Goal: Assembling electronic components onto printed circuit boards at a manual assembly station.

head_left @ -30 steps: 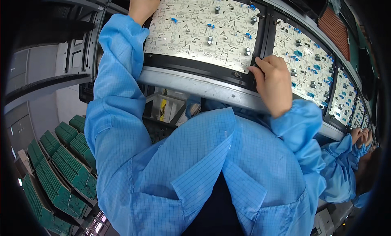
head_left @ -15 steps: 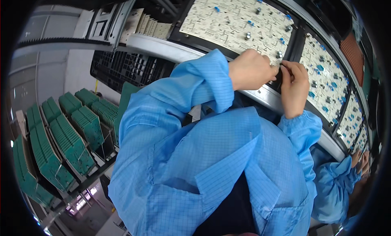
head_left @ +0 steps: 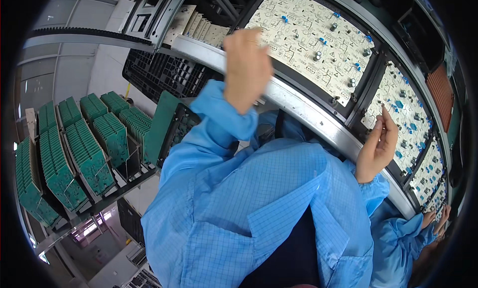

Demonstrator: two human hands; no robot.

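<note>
Smeared by motion, my left hand (head_left: 247, 71) is raised over the near left corner of a cream circuit board (head_left: 294, 49), in front of the metal rail. Its fingers are too blurred to show whether they hold anything. The board sits in a black frame (head_left: 318, 91) and carries blue parts and dark, silver-topped cylindrical capacitors (head_left: 317, 56). My right hand (head_left: 378, 147) is over the near left edge of a second board (head_left: 398, 114), palm turned inward. Its fingers are loosely bent and partly apart, with nothing visible in them.
A silver rail (head_left: 308, 114) runs along the near side of the boards. Cream boards (head_left: 201, 27) stand stacked at the far left. Racks of green boards (head_left: 84, 148) are on the left. At the far right, a co-worker's hands (head_left: 440, 219) reach another board.
My hands were close together at the first board's near right corner. Now they are apart: the left has swung left, the right has moved right and nearer. The whole view has shifted a little.
</note>
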